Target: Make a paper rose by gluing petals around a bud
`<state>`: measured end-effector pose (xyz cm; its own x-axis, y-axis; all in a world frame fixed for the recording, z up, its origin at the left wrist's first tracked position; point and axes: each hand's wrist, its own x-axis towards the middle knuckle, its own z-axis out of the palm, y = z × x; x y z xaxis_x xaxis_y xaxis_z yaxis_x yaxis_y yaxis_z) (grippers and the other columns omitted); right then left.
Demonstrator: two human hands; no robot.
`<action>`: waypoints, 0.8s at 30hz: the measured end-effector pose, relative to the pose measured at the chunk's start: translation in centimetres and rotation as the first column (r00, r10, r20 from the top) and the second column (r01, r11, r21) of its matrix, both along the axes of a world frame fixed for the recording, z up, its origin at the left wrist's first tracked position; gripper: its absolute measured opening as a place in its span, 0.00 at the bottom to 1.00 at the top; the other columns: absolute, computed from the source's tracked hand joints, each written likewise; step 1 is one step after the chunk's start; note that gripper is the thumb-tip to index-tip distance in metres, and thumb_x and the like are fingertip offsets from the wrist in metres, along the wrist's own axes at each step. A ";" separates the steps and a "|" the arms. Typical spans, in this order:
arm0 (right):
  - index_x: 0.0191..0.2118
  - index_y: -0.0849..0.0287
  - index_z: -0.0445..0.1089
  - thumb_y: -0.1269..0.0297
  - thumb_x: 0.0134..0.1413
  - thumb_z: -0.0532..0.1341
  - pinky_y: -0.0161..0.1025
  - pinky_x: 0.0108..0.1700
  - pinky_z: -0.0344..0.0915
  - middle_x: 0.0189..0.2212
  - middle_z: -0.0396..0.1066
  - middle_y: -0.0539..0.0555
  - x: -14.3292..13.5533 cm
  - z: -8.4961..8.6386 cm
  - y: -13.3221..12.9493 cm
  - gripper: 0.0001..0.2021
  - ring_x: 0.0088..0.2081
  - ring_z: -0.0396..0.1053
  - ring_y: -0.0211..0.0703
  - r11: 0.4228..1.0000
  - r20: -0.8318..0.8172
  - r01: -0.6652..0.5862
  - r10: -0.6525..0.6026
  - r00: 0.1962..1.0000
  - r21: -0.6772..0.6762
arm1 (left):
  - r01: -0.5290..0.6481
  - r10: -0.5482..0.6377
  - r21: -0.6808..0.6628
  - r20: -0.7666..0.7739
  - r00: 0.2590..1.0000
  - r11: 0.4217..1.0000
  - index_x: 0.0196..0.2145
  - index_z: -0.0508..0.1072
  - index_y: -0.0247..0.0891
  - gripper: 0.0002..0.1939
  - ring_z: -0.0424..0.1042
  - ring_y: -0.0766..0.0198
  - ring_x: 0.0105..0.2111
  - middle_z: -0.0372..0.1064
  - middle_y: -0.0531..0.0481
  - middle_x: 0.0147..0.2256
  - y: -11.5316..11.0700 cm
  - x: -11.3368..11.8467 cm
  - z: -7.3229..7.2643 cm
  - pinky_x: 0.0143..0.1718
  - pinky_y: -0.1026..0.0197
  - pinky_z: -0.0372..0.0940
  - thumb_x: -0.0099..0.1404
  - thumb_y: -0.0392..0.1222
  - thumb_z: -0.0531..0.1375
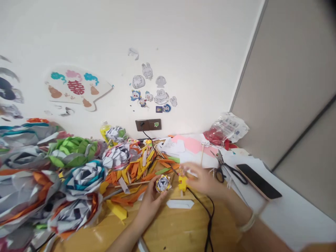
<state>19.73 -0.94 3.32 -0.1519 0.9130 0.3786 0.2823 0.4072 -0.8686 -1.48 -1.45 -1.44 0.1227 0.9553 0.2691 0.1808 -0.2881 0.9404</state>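
My left hand (151, 201) holds a small folded paper flower (163, 183), white with a yellow rim, its fingers wrapped round the left and lower sides. To the right, my right hand (201, 180) reaches over a yellow glue gun (182, 182); motion blurs its fingers, so whether it grips the tool cannot be made out. A black cable (210, 224) runs from the yellow tool toward the front edge. Just below lies a folded white paper strip (180, 204) on the wooden table (181, 227).
Large paper flowers (73, 152) crowd the left side. Orange and yellow strips (133, 169) are heaped behind my left hand. Black scissors (228, 168) and a phone (258, 181) rest on white paper at the right. A plastic bag (225, 129) sits at the back right.
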 end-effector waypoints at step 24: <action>0.59 0.50 0.56 0.67 0.55 0.58 0.48 0.55 0.59 0.53 0.65 0.55 -3.8 -4.4 -2.1 0.26 0.54 0.61 0.50 0.963 0.267 -0.187 0.132 0.955 0.192 | 0.140 -0.134 0.033 -0.141 0.981 0.990 0.54 0.56 0.38 0.25 0.58 0.51 0.55 0.60 0.40 0.53 -2.1 0.4 -0.2 0.56 0.51 0.54 0.63 0.51 0.53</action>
<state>15.93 -3.02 -1.09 -0.4034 0.7712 0.4924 0.3945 0.6321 -0.6669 -1.06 -3.56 -1.62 0.2901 0.9151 0.2800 0.2642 -0.3578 0.8957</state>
